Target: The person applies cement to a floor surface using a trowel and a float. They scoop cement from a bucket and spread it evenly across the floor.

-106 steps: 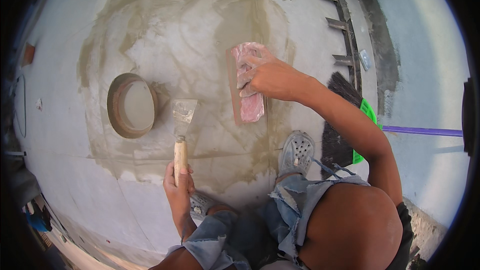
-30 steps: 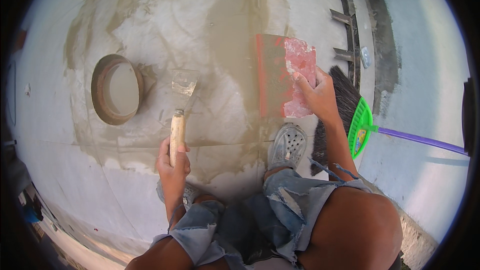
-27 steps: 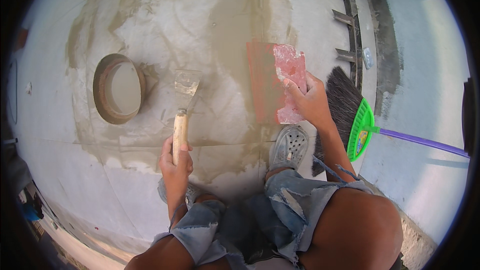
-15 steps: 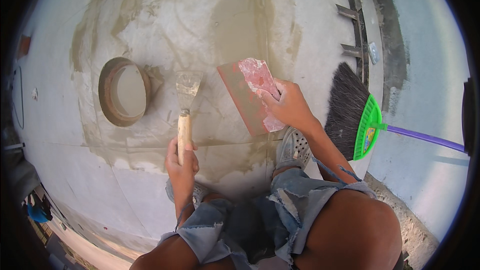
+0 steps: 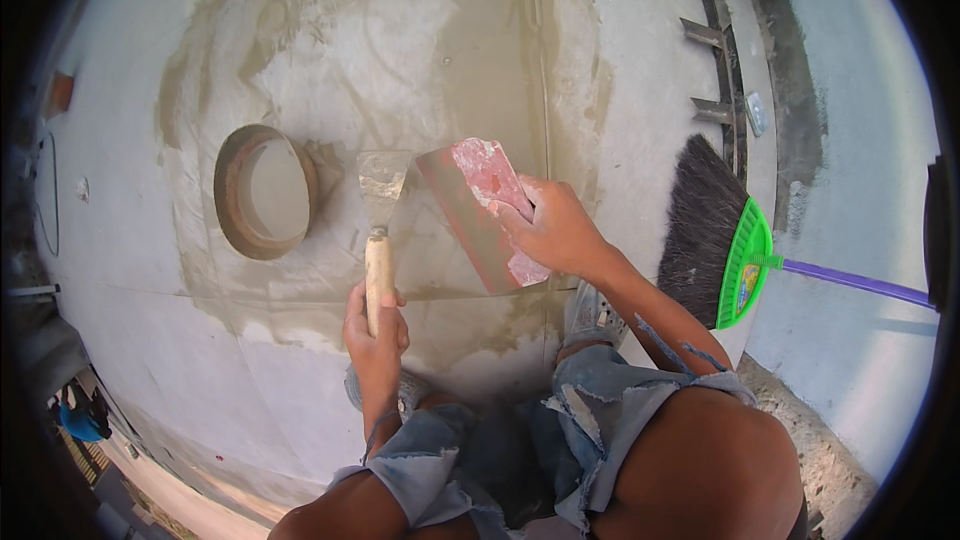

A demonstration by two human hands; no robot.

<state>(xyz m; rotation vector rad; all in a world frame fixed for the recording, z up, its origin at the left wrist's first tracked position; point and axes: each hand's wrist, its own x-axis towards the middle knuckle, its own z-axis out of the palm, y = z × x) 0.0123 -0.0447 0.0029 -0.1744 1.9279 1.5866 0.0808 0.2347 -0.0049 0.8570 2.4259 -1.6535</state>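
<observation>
Both grips closed, each on a tool. Left hand [image 5: 376, 328] wraps the wooden handle of a scraper [image 5: 381, 185], blade pointing to twelve o'clock. Right hand [image 5: 553, 228] clamps the wide spreader [image 5: 468, 202] by its pink back, thumb on the near face; it sits at three o'clock from the scraper blade, tilted, top corner toward eleven. Corners very near each other; can't tell if touching. Round tub [image 5: 226, 198] of pale wet mix stands at nine o'clock from the scraper, on the smeared grey floor [image 5: 275, 380]. Broom [image 5: 697, 230] out at three o'clock from the spreader. Handling, my guess: both tools light; spreader thin, probably flexing at its long edge, slick where coated, best held mid-back; scraper stiffer, not fragile, best held low on the wood.
</observation>
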